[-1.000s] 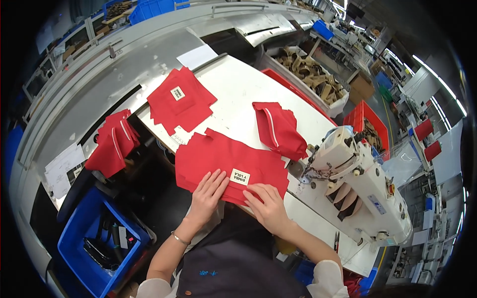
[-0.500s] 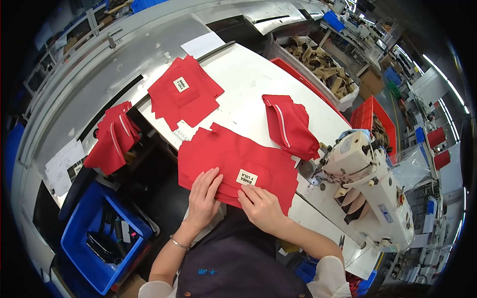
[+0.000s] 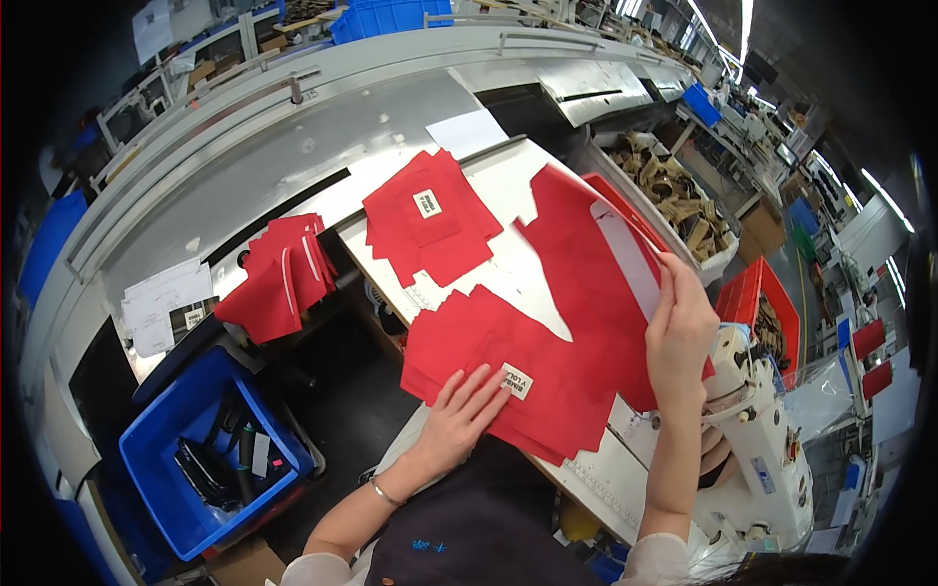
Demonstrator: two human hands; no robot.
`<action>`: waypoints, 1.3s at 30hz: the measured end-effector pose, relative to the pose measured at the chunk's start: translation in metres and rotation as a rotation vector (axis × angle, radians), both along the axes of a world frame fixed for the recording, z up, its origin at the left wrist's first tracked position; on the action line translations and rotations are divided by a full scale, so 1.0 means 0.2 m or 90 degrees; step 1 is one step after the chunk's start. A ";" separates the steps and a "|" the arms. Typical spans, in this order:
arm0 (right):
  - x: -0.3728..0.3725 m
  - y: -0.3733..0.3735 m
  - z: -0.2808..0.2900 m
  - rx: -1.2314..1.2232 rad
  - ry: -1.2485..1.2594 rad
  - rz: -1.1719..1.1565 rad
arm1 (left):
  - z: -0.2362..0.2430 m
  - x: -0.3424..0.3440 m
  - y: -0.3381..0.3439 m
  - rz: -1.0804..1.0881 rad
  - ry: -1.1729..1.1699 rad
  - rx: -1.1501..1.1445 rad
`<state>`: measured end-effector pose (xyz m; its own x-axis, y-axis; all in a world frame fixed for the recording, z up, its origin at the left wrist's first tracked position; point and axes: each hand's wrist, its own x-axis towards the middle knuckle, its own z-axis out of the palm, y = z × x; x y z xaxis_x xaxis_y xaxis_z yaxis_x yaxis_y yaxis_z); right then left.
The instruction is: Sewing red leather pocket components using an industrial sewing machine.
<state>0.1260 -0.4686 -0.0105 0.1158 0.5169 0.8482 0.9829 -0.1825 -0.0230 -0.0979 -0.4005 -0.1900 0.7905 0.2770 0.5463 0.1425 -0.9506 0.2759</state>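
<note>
My left hand (image 3: pixel 451 430) lies with its fingers stretched out on a stack of red fabric pieces (image 3: pixel 469 337). Its fingertips reach a white printed label (image 3: pixel 517 381) on the top piece. To the right, my right hand (image 3: pixel 681 322) pinches the edge of a large red fabric piece (image 3: pixel 596 273). That piece is spread open and raised on its right side, with a white strip (image 3: pixel 627 256) along it. Its lower part overlaps or sits beside the stack; I cannot tell which.
A second labelled red stack (image 3: pixel 435 230) lies farther off on the white table (image 3: pixel 503 186). Folded red pieces (image 3: pixel 278 278) hang at the left, above a blue bin (image 3: pixel 147 469). A white sewing machine (image 3: pixel 772 459) stands at the right, near a red crate (image 3: pixel 747 293).
My right hand has left the stack and moved right and away to the red piece, which was folded and is now opened out. My left hand stays on the stack. The view has shifted.
</note>
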 end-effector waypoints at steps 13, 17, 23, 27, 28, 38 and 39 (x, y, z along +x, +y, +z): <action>-0.10 0.36 0.01 -0.238 0.166 0.098 | -0.14 0.03 -0.03 -0.025 -0.018 -0.020; -0.12 0.46 -0.01 -0.276 0.205 0.149 | -0.16 0.03 -0.02 -0.033 -0.021 -0.033; -0.07 0.83 0.05 -0.318 0.087 0.262 | -0.15 0.05 -0.02 -0.036 -0.013 -0.035; -0.13 1.12 0.25 -0.037 -0.071 0.339 | -0.17 0.05 -0.02 -0.031 -0.011 -0.038; -0.14 1.16 0.27 0.012 -0.096 0.335 | -0.17 0.05 -0.02 -0.027 -0.013 -0.033; 0.17 1.27 -0.79 -0.215 0.012 0.246 | -0.17 0.04 -0.05 -0.051 -0.019 -0.059; 0.19 1.24 -0.84 -0.195 0.145 0.203 | -0.17 0.04 -0.05 -0.056 -0.017 -0.056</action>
